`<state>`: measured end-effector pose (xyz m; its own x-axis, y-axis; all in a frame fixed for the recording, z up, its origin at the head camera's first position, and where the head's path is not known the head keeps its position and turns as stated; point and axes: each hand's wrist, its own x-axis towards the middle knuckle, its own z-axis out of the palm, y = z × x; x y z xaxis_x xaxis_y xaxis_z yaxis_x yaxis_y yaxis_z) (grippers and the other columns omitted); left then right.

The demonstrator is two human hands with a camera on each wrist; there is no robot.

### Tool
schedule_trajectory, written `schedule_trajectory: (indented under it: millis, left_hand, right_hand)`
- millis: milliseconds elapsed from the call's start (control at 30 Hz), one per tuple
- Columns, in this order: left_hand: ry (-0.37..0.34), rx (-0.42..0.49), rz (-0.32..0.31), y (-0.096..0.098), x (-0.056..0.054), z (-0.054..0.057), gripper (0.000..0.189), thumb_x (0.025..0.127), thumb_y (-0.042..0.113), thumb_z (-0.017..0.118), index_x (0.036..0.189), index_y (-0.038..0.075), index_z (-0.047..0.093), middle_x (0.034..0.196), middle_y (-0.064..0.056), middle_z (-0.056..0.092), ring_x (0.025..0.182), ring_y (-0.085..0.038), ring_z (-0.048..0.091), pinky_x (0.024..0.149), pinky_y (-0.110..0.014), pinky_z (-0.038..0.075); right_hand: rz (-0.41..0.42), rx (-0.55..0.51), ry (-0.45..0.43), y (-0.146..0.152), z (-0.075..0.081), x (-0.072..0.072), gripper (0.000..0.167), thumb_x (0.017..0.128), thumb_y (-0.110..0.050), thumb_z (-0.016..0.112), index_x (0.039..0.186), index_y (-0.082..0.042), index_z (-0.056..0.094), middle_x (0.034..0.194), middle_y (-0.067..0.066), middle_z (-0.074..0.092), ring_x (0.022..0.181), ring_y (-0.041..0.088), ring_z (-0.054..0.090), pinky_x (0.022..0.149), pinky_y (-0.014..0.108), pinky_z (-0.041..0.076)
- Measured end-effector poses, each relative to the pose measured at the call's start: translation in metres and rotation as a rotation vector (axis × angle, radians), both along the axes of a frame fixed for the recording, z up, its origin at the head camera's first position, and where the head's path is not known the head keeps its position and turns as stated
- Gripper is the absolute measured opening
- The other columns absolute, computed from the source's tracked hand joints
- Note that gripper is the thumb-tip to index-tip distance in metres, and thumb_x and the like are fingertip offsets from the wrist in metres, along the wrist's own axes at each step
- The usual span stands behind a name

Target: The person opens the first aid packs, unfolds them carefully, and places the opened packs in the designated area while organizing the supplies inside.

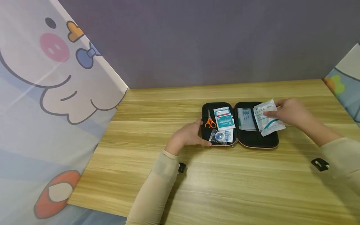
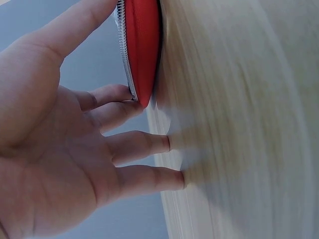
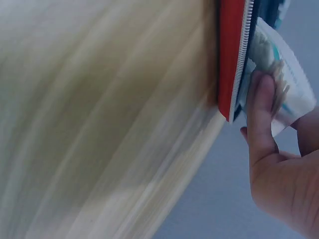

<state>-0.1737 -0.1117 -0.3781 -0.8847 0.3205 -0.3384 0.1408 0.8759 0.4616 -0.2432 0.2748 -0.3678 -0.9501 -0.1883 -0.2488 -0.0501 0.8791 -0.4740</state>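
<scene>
A zipped case (image 1: 257, 142), black inside and red outside, lies unfolded on the table like a first-aid kit. My left hand (image 1: 189, 133) touches its left half, thumb at the front edge and fingers at the side; in the left wrist view those fingers are mostly straight. Over the right half, my right hand (image 1: 291, 112) pinches a white packet with blue-green print (image 1: 270, 120) between thumb and fingers. The left half holds orange-handled scissors (image 1: 210, 122), a green-and-white packet (image 1: 224, 118) and a bagged white roll (image 1: 220, 136). A clear packet (image 1: 246, 119) sits in the right half.
The case stands on a wood-grain table (image 1: 239, 187), with a grey wall (image 1: 211, 43) behind it. A cartoon-printed curtain (image 1: 33, 131) hangs along the left side. Small black objects show near each wrist, one of them a black piece with a yellow-green mark (image 1: 320, 164).
</scene>
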Motion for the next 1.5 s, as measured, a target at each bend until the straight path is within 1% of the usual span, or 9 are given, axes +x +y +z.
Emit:
schedule_trajectory:
  millis: [467,600,833,967,1067,1167,1300,1400,1500]
  left_hand:
    - [-0.005,0.021,0.018,-0.003,0.003,-0.001,0.129,0.081,0.05,0.092,0.171,0.005,0.012,0.171,-0.007,0.042,0.157,-0.031,0.043,0.13,-0.047,0.036]
    - [-0.011,0.025,0.014,-0.001,0.003,-0.002,0.131,0.081,0.051,0.092,0.171,0.005,0.009,0.172,-0.008,0.041,0.157,-0.032,0.042,0.13,-0.047,0.035]
    - [-0.012,0.006,0.012,0.002,0.001,-0.002,0.131,0.081,0.051,0.091,0.172,0.005,0.008,0.173,-0.007,0.039,0.158,-0.032,0.04,0.13,-0.047,0.035]
    - [-0.012,0.005,0.013,0.002,0.001,-0.002,0.131,0.081,0.052,0.091,0.172,0.006,0.008,0.173,-0.007,0.04,0.158,-0.032,0.04,0.13,-0.047,0.035]
    - [-0.013,0.008,0.018,0.001,0.002,-0.002,0.131,0.081,0.052,0.091,0.172,0.006,0.008,0.172,-0.007,0.04,0.158,-0.032,0.04,0.13,-0.047,0.035]
    - [-0.012,0.003,0.021,0.001,0.003,-0.003,0.131,0.081,0.052,0.091,0.172,0.007,0.008,0.172,-0.006,0.04,0.159,-0.031,0.04,0.13,-0.047,0.035]
    - [-0.006,-0.01,0.019,0.001,0.003,-0.003,0.131,0.082,0.053,0.09,0.172,0.008,0.007,0.173,-0.004,0.04,0.159,-0.031,0.039,0.131,-0.046,0.034]
    - [-0.006,-0.014,0.016,0.001,0.003,-0.002,0.131,0.082,0.054,0.09,0.172,0.007,0.007,0.173,-0.004,0.04,0.16,-0.031,0.038,0.131,-0.046,0.034]
    - [-0.01,-0.007,0.015,0.002,0.003,-0.001,0.13,0.082,0.054,0.09,0.172,0.007,0.008,0.173,-0.005,0.04,0.16,-0.031,0.038,0.131,-0.046,0.034]
  right_hand:
    - [-0.027,0.045,0.055,-0.024,-0.005,-0.001,0.087,0.101,-0.04,0.069,0.149,0.023,0.034,0.13,0.049,0.052,0.11,0.055,0.055,0.094,0.072,0.049]
    - [-0.055,0.02,0.043,-0.026,-0.011,-0.001,0.086,0.103,-0.039,0.066,0.149,0.025,0.033,0.136,0.052,0.047,0.115,0.058,0.054,0.097,0.072,0.049]
    - [0.003,0.055,0.046,-0.033,-0.018,0.001,0.091,0.106,-0.046,0.06,0.147,0.03,0.033,0.133,0.05,0.053,0.114,0.061,0.059,0.098,0.072,0.05]
    - [0.03,0.084,0.08,-0.039,-0.019,0.006,0.075,0.107,-0.038,0.059,0.142,0.027,0.043,0.092,0.032,0.074,0.08,0.039,0.072,0.08,0.058,0.059]
    - [0.088,0.098,0.073,-0.045,-0.022,0.007,0.069,0.109,-0.033,0.053,0.145,0.025,0.042,0.065,0.014,0.069,0.056,0.021,0.068,0.058,0.041,0.056]
    - [0.139,0.024,0.022,-0.047,-0.021,0.006,0.068,0.111,-0.024,0.049,0.153,0.026,0.029,0.072,0.021,0.07,0.052,0.016,0.068,0.05,0.033,0.056]
    - [0.183,-0.15,-0.111,-0.04,-0.014,0.004,0.07,0.109,-0.007,0.048,0.156,0.027,0.009,0.111,0.048,0.064,0.067,0.022,0.075,0.059,0.036,0.064]
    - [0.237,-0.148,-0.138,-0.033,-0.008,0.006,0.067,0.104,0.0,0.056,0.154,0.029,0.021,0.128,0.05,0.057,0.076,0.029,0.076,0.066,0.042,0.066]
    - [0.339,0.013,-0.029,-0.03,-0.006,0.01,0.064,0.098,-0.01,0.073,0.145,0.024,0.046,0.134,0.047,0.057,0.097,0.046,0.073,0.083,0.054,0.063]
